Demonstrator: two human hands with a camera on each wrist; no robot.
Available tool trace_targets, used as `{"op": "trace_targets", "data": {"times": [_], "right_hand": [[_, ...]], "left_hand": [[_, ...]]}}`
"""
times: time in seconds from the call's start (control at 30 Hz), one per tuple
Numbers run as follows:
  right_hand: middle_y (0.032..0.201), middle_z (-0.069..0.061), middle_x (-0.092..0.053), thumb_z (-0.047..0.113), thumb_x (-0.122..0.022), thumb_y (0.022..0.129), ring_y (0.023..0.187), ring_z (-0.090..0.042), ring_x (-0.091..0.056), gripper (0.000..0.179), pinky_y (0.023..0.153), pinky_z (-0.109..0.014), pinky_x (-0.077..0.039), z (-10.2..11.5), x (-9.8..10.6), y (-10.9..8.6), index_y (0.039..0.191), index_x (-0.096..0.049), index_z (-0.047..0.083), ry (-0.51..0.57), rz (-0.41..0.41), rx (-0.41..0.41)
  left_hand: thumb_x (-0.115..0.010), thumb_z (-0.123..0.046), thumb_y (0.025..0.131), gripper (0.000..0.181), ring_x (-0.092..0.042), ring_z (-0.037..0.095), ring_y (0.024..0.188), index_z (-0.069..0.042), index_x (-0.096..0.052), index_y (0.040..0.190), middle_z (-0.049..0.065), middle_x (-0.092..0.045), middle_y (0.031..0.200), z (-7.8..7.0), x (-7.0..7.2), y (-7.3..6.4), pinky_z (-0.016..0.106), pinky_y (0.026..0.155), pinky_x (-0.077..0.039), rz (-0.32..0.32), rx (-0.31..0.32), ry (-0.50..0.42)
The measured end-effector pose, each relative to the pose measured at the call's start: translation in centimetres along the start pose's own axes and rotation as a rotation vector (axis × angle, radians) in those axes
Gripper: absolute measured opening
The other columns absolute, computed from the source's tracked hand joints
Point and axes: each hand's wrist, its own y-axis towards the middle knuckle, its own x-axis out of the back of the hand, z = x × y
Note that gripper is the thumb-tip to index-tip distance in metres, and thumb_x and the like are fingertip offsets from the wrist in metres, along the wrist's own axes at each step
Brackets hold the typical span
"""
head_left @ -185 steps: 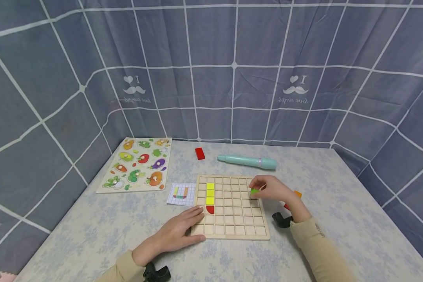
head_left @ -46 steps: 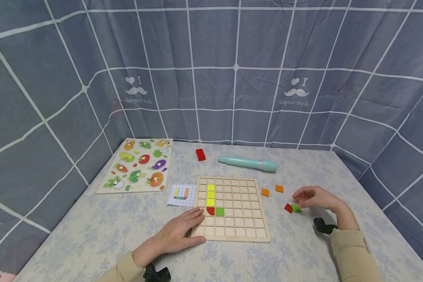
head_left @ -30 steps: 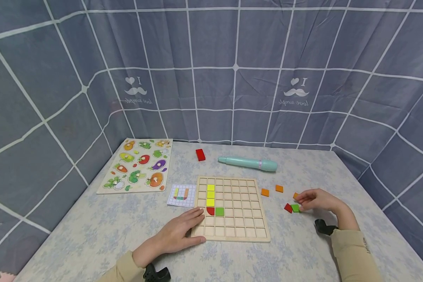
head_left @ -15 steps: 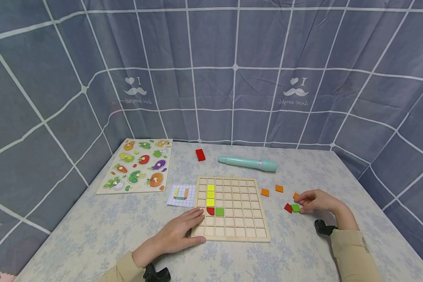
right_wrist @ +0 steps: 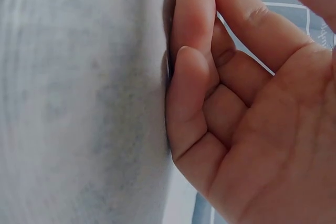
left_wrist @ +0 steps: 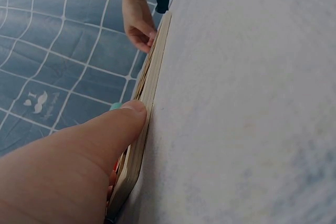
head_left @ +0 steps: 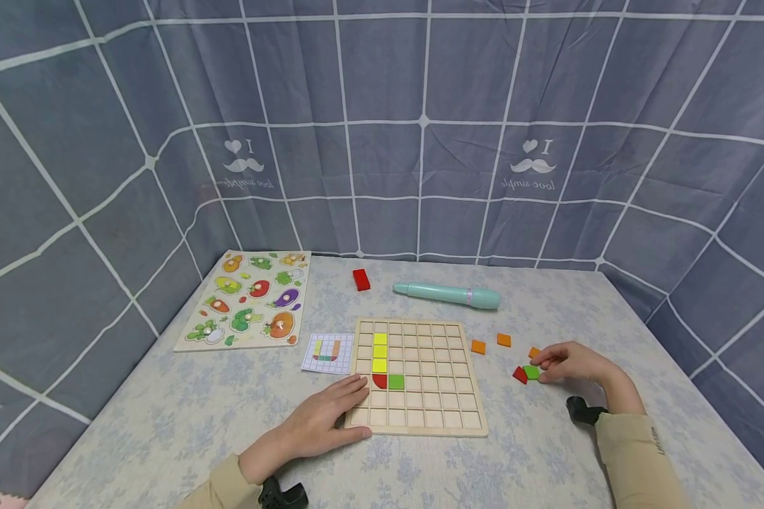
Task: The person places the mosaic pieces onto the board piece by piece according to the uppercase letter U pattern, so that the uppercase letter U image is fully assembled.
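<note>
The left hand rests on the lower left corner of a wooden grid board, thumb along its near edge, as the left wrist view also shows. Set in the board are a column of yellow tiles, a red quarter-round tile below them and a green square tile beside that. Right of the board, the right hand pinches a loose green tile at its right side, thumb at the edge. A red piece lies against that tile. An orange tile is partly hidden by the fingertips.
Two more orange tiles lie right of the board. A pattern card sits at its left, a vegetable puzzle farther left. Behind the board are a red block and a teal pen-shaped thing. Grid-patterned cloth surrounds the table.
A green tile has come to lie in the board beside the red one. The right hand has gone from the board to the loose tiles; the loose green tile has just shifted slightly.
</note>
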Motion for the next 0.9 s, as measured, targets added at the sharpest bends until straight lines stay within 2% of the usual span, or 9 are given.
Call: {"op": "trace_targets", "data": {"times": [0.27,0.6,0.83,0.9], "right_hand": [[0.085,-0.006,-0.055,0.013,-0.077,0.077,0.075,-0.015,-0.047,0.037,0.063,-0.023,-0.044,0.01,-0.21,0.31,0.106,-0.064,-0.007,0.006,0.008,0.019],[0.084,-0.003,-0.057,0.017,-0.077,0.078,0.075,-0.015,-0.048,0.034,0.064,-0.024,-0.044,0.03,-0.38,0.45,0.103,-0.067,-0.004,-0.029,-0.042,-0.005],[0.079,0.001,-0.059,0.023,-0.075,0.079,0.07,-0.012,-0.05,0.03,0.061,-0.026,-0.043,0.08,-0.37,0.48,0.096,-0.069,-0.001,-0.08,-0.084,0.084],[0.08,0.001,-0.061,0.023,-0.074,0.08,0.07,-0.012,-0.051,0.027,0.061,-0.026,-0.044,0.24,-0.53,0.62,0.094,-0.069,0.0,-0.084,-0.108,0.07]], "left_hand": [[-0.052,-0.053,0.091,0.068,-0.029,0.023,0.137,-0.004,-0.048,0.138,0.007,-0.038,0.147,0.02,0.02,0.03,0.041,0.108,-0.032,0.009,0.009,-0.003],[-0.052,-0.054,0.091,0.069,-0.028,0.022,0.138,-0.004,-0.048,0.138,0.006,-0.038,0.147,0.09,-0.01,0.06,0.041,0.108,-0.031,0.014,0.019,-0.006],[-0.052,-0.053,0.091,0.068,-0.029,0.022,0.137,-0.004,-0.048,0.138,0.007,-0.038,0.147,0.03,0.0,0.03,0.041,0.108,-0.032,0.009,0.011,-0.006],[-0.053,-0.053,0.091,0.068,-0.029,0.022,0.137,-0.004,-0.048,0.138,0.006,-0.038,0.147,-0.02,0.03,0.01,0.04,0.108,-0.031,0.01,0.013,-0.007]]}}
